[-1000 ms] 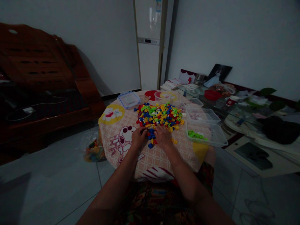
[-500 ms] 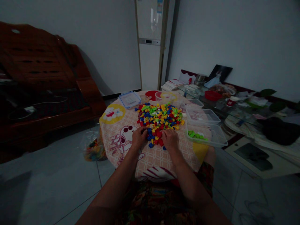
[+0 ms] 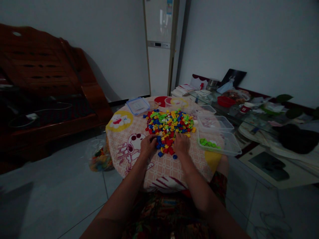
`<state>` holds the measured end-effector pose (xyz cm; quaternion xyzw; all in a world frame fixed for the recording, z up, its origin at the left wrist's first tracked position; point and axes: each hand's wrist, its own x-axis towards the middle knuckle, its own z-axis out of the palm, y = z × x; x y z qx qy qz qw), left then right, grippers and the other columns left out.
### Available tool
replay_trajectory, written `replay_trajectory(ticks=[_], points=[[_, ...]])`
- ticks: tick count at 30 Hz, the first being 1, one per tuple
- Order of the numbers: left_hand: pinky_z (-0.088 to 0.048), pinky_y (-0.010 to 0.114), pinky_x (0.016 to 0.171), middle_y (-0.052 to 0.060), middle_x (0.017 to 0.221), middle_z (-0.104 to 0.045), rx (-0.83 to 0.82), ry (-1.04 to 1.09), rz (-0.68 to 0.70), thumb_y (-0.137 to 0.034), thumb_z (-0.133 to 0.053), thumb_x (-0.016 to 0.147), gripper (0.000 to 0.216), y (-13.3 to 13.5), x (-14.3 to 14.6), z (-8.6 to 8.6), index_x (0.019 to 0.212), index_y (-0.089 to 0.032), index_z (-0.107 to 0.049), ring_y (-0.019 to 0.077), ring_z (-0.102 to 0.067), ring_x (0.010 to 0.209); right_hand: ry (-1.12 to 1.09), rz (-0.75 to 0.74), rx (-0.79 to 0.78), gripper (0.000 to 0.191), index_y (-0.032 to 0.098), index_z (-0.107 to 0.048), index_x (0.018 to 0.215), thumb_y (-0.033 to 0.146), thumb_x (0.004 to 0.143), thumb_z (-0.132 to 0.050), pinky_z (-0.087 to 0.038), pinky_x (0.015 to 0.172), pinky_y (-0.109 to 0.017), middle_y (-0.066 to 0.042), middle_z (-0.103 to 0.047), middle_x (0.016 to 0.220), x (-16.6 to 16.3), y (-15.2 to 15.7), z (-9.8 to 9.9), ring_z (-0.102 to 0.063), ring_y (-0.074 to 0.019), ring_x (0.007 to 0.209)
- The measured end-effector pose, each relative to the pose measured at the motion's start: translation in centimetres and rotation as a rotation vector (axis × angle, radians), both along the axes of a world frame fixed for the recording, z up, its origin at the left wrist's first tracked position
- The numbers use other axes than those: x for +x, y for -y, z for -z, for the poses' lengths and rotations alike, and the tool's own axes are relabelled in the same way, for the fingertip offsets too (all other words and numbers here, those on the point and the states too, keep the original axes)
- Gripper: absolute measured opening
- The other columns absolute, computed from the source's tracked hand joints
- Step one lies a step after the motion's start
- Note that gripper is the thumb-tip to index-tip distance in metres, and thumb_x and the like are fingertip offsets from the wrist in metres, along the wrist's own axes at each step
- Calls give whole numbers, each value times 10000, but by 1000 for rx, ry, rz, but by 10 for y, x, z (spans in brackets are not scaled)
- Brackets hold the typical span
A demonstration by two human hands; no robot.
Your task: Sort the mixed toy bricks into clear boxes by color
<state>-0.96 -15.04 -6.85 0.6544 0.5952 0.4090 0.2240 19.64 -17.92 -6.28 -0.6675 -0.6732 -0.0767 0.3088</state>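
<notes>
Toy building bricks (image 3: pixel 169 121), red, yellow, blue and green, heaped on the far middle of the round counter (image 3: pixel 159 174), with a looser cluster spilling to the near side, right between two bare hands! The left hand (image 3: pixel 149 145) is at the left flank of that cluster, fingers curled, thumb and forefinger right up against the blue bricks (image 3: pixel 159 142). Is that grip pinching one? Can't tell; the fingertips are too dark and small to read. Across to the right hand (image 3: pixel 182 143), back of the hand up, fingers bent down onto the near right edge of the heap, beside the red bricks (image 3: pixel 169 143). Its grip is bent rather than spread flat, but the hand itself covers the tips, so whether anything is pinched there I cannot say. Off to the right, green bricks (image 3: pixel 208 143) lie in the clear plastic box (image 3: pixel 231 152) nearest us; a second clear box (image 3: pixel 225 123) sits just beyond, its contents hard to make out. Far left, a blue-edged lid (image 3: pixel 137 106). Down on the floor at left, a see-through bag (image 3: pixel 99 159), its colourful contents blurred. Both forearms run out of the picture at the near edge, and dim light swallows the patterned clothing (image 3: pixel 166 212) between them.
</notes>
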Motion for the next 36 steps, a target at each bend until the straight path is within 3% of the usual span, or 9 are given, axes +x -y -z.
replay_trajectory(ticks=[6,13,31,36], points=[[-546,398,997,87,1154,-802,-3,-15,4,-228,-572,885,338,0,0,1,1138,-207,-795,265,-740,1057,51,50,-90,329,175,-710,1259,162,980,-537,-400,962,-429,-167,-683,1135,-8,-5,-4,-563,-301,1042],[-544,388,1002,72,1150,-804,-6,-14,-7,-223,-575,878,322,-2,-1,4,1111,-214,-797,257,-738,1063,-27,26,-46,175,187,-724,1005,138,951,-565,-404,937,-393,-131,-695,1040,-4,-5,-1,-554,-275,1005],[-552,405,993,82,1144,-804,-12,-4,-6,-214,-591,872,304,0,0,0,1091,-218,-803,271,-740,1062,-381,-4,423,276,193,-746,952,177,944,-471,-537,893,-369,-109,-736,943,23,7,7,-675,-235,920],[-549,390,984,76,1141,-808,-6,-11,-2,-200,-583,876,316,0,0,-1,1107,-213,-798,264,-742,1055,-353,135,496,264,193,-743,973,194,939,-481,-539,929,-397,-121,-731,972,59,10,-5,-675,-248,953]])
